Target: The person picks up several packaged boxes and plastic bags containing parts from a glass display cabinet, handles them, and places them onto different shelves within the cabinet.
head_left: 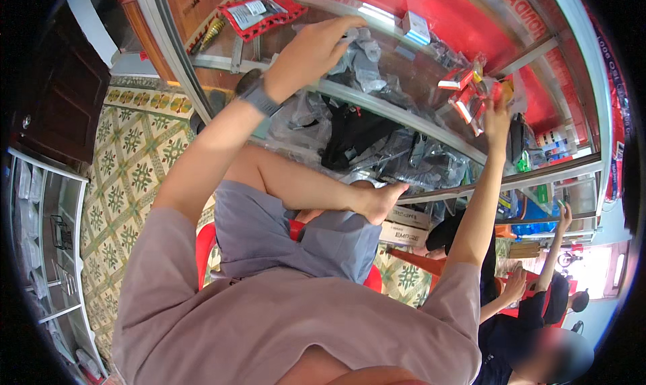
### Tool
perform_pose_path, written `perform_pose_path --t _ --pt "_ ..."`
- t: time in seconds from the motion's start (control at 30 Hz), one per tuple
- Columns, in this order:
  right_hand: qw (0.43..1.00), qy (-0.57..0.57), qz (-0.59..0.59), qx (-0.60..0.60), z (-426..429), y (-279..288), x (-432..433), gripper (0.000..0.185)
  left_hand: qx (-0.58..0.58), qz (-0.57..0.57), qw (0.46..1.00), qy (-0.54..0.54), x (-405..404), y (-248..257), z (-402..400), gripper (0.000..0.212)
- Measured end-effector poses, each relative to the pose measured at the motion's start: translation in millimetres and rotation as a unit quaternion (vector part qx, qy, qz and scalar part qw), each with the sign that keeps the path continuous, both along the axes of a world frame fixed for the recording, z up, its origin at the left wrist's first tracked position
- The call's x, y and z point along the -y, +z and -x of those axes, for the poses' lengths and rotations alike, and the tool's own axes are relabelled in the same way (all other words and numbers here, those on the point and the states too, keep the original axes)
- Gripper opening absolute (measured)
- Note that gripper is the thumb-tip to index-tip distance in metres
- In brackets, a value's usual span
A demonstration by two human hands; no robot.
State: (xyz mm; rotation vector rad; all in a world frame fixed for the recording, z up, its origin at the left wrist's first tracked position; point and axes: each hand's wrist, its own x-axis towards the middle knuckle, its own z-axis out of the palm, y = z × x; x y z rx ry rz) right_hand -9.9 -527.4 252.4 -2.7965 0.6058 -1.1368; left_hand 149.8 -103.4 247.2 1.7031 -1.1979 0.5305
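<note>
My left hand (310, 49), with a dark watch (260, 97) on its wrist, reaches over the upper glass shelf of a display case. Its thumb and fingers are apart, beside clear plastic bags (367, 62) that hold grey parts. At the shelf's right end is my right hand (497, 116), its fingertips at a red and yellow packet (504, 90). Blur hides whether the fingers grip it. Small red-and-white boxes (467, 105) lie just left of that hand. Red-edged pouches (262, 14) lie at the shelf's left end, near a gold-coloured spring-like part (212, 33).
A metal shelf rail (398, 115) runs between my arms. Bagged black parts (353, 133) fill the lower shelf. Cartons (404, 231) stand by my bare foot (381, 203). Another person (525, 324) sits at the right, one arm raised. A glass cabinet (60, 244) stands at the left.
</note>
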Motion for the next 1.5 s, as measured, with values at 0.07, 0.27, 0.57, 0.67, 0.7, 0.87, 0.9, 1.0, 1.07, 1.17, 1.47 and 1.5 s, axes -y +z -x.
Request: perform_pose_path --t 0.07,0.27,0.57,0.67,0.7,0.87,0.9,1.0,1.07,1.17,1.47,1.5 --pt "0.995 -0.069 0.004 -0.078 -21.4 1.7 20.6 0.071 0.133 -0.043 0.989 0.04 17.4 -12.3 -33.5 0.034" --pt "0.991 0.121 0.047 -0.017 -85.4 43.5 -92.3 0.06 0.075 -0.195 0.976 0.056 6.9 -25.4 -42.8 0.047" --pt "0.989 -0.026 -0.092 -0.117 -190.2 11.5 -128.4 0.082 -0.059 -0.032 0.997 0.038 -24.9 -27.9 66.6 0.042" --pt "0.989 -0.029 -0.092 -0.109 -191.7 9.2 -112.0 0.08 -0.148 -0.017 0.987 -0.053 -36.2 -43.9 107.4 0.039" --pt "0.995 0.004 -0.092 -0.049 -184.9 11.7 -111.2 0.077 -0.15 -0.021 0.987 -0.051 -41.1 -51.7 117.8 0.039" --pt "0.958 0.2 -0.173 0.116 -94.8 37.8 -203.2 0.053 -0.559 0.117 0.775 -0.272 -56.5 -79.3 127.6 0.058" --pt "0.926 0.264 -0.236 0.134 -68.3 35.2 -227.0 0.049 -0.568 0.119 0.769 -0.269 -56.4 -77.4 129.5 0.058" --pt "0.855 0.391 -0.315 0.129 2.6 0.2 -294.9 0.044 -0.582 0.212 0.717 -0.319 -45.2 -72.8 141.5 0.068" --pt "0.849 0.416 -0.311 0.098 36.7 -34.1 -327.3 0.047 -0.529 0.324 0.695 -0.363 -28.7 -77.3 149.6 0.073" --pt "0.836 0.443 -0.285 0.153 52.5 -71.3 -352.9 0.057 -0.627 0.381 0.614 -0.292 -28.1 -64.1 163.4 0.052" --pt "0.872 0.407 -0.204 0.182 58.6 -103.4 -356.1 0.029 -0.645 0.362 0.645 -0.19 -41.3 -82.9 163.3 0.05" --pt "0.865 0.41 -0.206 0.201 57.8 -107.2 -354.4 0.025 -0.641 0.362 0.65 -0.189 -40.3 -82.5 163.4 0.05"
